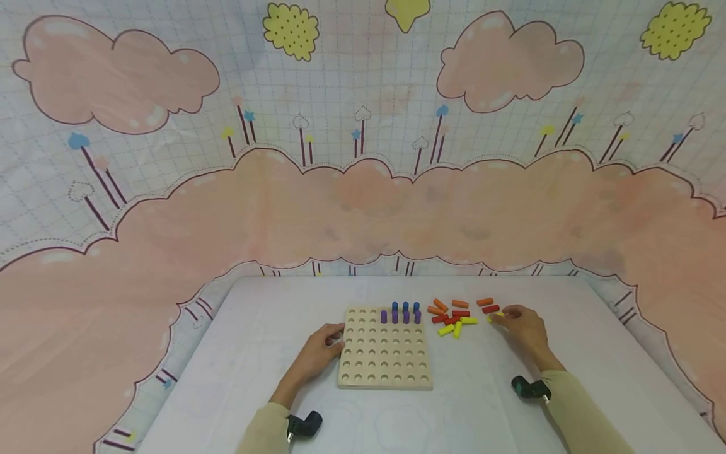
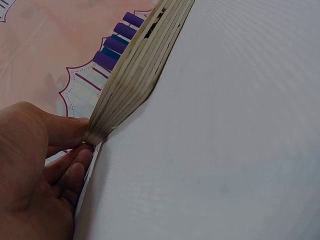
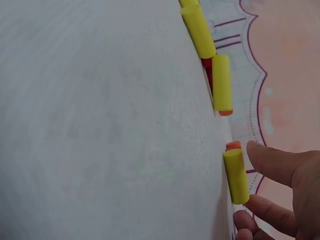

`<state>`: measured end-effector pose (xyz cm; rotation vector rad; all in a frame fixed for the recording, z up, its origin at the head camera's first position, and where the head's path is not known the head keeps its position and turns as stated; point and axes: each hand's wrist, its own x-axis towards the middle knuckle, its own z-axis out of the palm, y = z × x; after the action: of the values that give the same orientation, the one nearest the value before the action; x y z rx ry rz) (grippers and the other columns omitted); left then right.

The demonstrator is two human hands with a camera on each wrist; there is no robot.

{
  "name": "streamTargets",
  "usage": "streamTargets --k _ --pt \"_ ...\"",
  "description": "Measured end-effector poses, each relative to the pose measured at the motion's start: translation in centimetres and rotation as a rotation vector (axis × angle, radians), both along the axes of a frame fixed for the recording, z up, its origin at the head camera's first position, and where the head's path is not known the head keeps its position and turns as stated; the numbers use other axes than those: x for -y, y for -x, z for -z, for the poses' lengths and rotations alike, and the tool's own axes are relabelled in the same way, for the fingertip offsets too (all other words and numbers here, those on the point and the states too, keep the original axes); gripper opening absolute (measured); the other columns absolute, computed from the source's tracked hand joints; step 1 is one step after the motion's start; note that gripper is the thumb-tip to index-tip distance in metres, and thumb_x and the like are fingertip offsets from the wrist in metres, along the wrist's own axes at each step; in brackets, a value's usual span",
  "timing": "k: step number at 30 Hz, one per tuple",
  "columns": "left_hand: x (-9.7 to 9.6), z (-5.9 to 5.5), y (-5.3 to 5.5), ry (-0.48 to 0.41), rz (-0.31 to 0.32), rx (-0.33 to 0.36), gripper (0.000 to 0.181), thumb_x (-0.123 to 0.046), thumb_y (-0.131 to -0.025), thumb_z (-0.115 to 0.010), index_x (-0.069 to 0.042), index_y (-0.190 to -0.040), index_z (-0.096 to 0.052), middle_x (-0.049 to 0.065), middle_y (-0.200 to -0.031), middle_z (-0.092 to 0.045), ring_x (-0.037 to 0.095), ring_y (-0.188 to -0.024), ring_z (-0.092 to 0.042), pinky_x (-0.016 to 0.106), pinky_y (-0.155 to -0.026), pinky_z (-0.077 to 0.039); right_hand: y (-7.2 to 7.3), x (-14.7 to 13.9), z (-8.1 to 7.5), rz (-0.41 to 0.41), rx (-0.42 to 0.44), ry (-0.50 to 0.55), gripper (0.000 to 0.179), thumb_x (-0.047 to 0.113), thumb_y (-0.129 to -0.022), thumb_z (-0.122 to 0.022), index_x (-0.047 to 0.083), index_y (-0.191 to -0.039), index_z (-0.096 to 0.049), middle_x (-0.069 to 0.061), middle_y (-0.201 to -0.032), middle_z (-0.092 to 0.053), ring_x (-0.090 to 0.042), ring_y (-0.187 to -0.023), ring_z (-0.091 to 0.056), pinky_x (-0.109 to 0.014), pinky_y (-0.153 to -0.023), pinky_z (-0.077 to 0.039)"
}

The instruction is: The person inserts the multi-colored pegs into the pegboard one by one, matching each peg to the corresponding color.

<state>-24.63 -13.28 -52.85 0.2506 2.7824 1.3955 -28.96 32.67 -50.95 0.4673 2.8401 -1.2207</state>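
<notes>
A square wooden pegboard (image 1: 386, 353) with rows of round holes lies on the white table. Blue pegs (image 1: 405, 307) and purple pegs (image 1: 395, 317) stand upright in its far right part. My left hand (image 1: 319, 354) holds the board by its left edge; in the left wrist view the thumb (image 2: 70, 131) lies against its corner. To the right of the loose pegs, my right hand (image 1: 523, 328) is at a yellow peg (image 3: 236, 176) lying on the table. A finger reaches one end of that peg, while a gap shows between it and the thumb (image 3: 270, 162).
Loose orange pegs (image 1: 460, 304), red pegs (image 1: 460, 313) and other yellow pegs (image 1: 446, 330) lie scattered to the right of the board, some close against each other. A patterned cloth (image 1: 363, 214) with clouds hangs behind the white table (image 1: 272, 309).
</notes>
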Motion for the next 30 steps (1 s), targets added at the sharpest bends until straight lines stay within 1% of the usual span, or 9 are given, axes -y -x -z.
streamTargets --k 3,6,8,11,15,19,23,26,30 --pt "0.0 0.1 0.0 0.002 0.001 -0.002 0.043 -0.013 -0.096 -0.062 -0.007 -0.138 -0.056 0.009 -0.128 -0.062 0.024 -0.115 -0.057 0.046 -0.1 -0.047 0.1 0.1 0.0 0.015 0.018 -0.027 0.059 0.042 -0.089 -0.069 -0.003 -0.125 -0.058 -0.023 -0.114 -0.058 -0.035 -0.099 -0.05 -0.04 -0.077 -0.043" --pt "-0.1 0.0 0.0 0.0 0.001 -0.007 0.043 -0.012 -0.095 -0.062 -0.007 -0.137 -0.056 0.008 -0.128 -0.062 0.025 -0.115 -0.058 0.046 -0.1 -0.047 0.3 0.2 0.1 0.019 0.024 -0.044 0.061 0.043 -0.089 -0.069 -0.004 -0.126 -0.057 -0.023 -0.113 -0.057 -0.035 -0.099 -0.049 -0.041 -0.078 -0.042" --pt "-0.1 0.0 0.0 -0.003 0.0 -0.003 0.043 -0.013 -0.096 -0.062 -0.007 -0.137 -0.056 0.008 -0.128 -0.062 0.024 -0.116 -0.057 0.046 -0.1 -0.047 0.3 0.2 0.2 0.021 0.022 -0.037 0.061 0.042 -0.089 -0.069 -0.004 -0.127 -0.056 -0.024 -0.116 -0.057 -0.037 -0.101 -0.049 -0.045 -0.081 -0.044" --pt "-0.1 -0.1 0.0 0.005 0.003 -0.002 0.043 -0.013 -0.096 -0.062 -0.007 -0.137 -0.056 0.009 -0.129 -0.062 0.026 -0.116 -0.058 0.047 -0.1 -0.047 0.3 0.4 0.3 0.024 0.012 0.008 0.057 0.036 -0.09 -0.069 -0.003 -0.129 -0.054 -0.026 -0.123 -0.056 -0.039 -0.107 -0.049 -0.05 -0.089 -0.046" --pt "-0.1 0.0 0.0 0.007 0.003 0.005 0.043 -0.013 -0.096 -0.061 -0.006 -0.137 -0.056 0.01 -0.129 -0.062 0.026 -0.116 -0.058 0.047 -0.1 -0.048 0.2 0.6 0.5 0.035 -0.021 0.078 0.05 0.027 -0.092 -0.068 -0.002 -0.129 -0.052 -0.027 -0.125 -0.057 -0.04 -0.11 -0.052 -0.053 -0.096 -0.047" --pt "0.0 0.1 0.0 0.011 0.003 0.002 0.043 -0.013 -0.096 -0.062 -0.006 -0.137 -0.056 0.01 -0.127 -0.062 0.026 -0.115 -0.058 0.047 -0.099 -0.048 0.1 0.6 0.6 0.043 -0.074 0.087 0.042 0.022 -0.092 -0.067 -0.003 -0.124 -0.053 -0.028 -0.121 -0.06 -0.041 -0.107 -0.055 -0.051 -0.091 -0.049" --pt "0.0 0.2 0.0 0.02 0.0 0.0 0.042 -0.013 -0.096 -0.062 -0.007 -0.137 -0.056 0.009 -0.126 -0.062 0.025 -0.113 -0.058 0.046 -0.098 -0.048 0.1 0.7 0.8 0.038 -0.115 0.073 0.036 0.02 -0.094 -0.064 -0.002 -0.121 -0.055 -0.028 -0.12 -0.062 -0.04 -0.106 -0.058 -0.048 -0.087 -0.05" --pt "0.0 0.3 0.0 0.019 -0.002 0.0 0.042 -0.013 -0.096 -0.062 -0.007 -0.137 -0.056 0.009 -0.127 -0.062 0.024 -0.113 -0.057 0.046 -0.098 -0.048 -0.1 0.9 0.8 0.028 -0.127 0.106 0.035 0.019 -0.095 -0.063 -0.001 -0.123 -0.056 -0.026 -0.122 -0.062 -0.039 -0.109 -0.058 -0.048 -0.091 -0.051" --pt "0.0 0.2 0.0 0.017 0.0 -0.005 0.042 -0.013 -0.096 -0.061 -0.006 -0.137 -0.056 0.009 -0.126 -0.062 0.024 -0.113 -0.057 0.046 -0.098 -0.048 -0.5 1.7 0.4 -0.01 -0.148 0.135 0.036 0.019 -0.095 -0.064 0.0 -0.125 -0.057 -0.025 -0.121 -0.063 -0.037 -0.11 -0.059 -0.047 -0.093 -0.051"
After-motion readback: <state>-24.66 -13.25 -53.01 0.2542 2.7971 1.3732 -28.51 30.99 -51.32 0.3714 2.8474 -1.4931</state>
